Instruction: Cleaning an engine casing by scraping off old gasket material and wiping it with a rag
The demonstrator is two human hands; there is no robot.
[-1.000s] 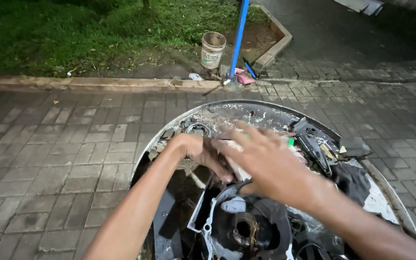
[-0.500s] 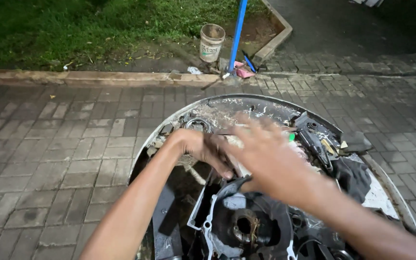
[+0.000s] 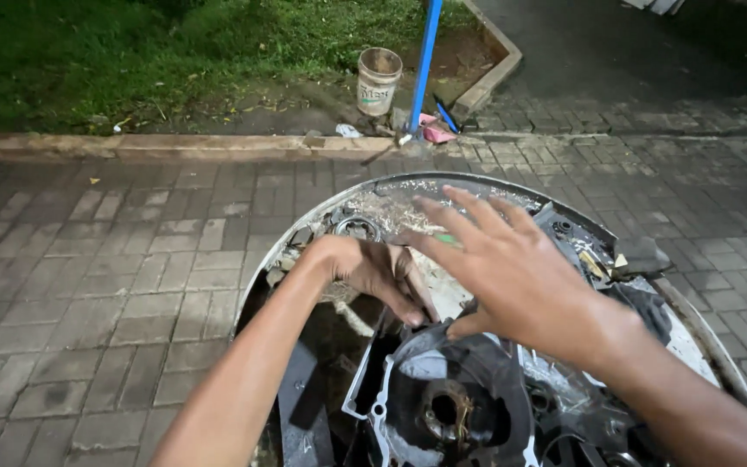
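Dusty metal casing, scratched white shell, rough brick paving.

Up at the grass edge stood a pale round bucket, just left of the blue pole, with a light label on its side (print too small to read). Nothing else was labelled.

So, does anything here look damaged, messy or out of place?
Yes. The opened machine housing looks dirty, with debris along its inner rim near the left hand, while the right hand hovers open above it. Litter lies at the curb beside a bucket and blue pole.
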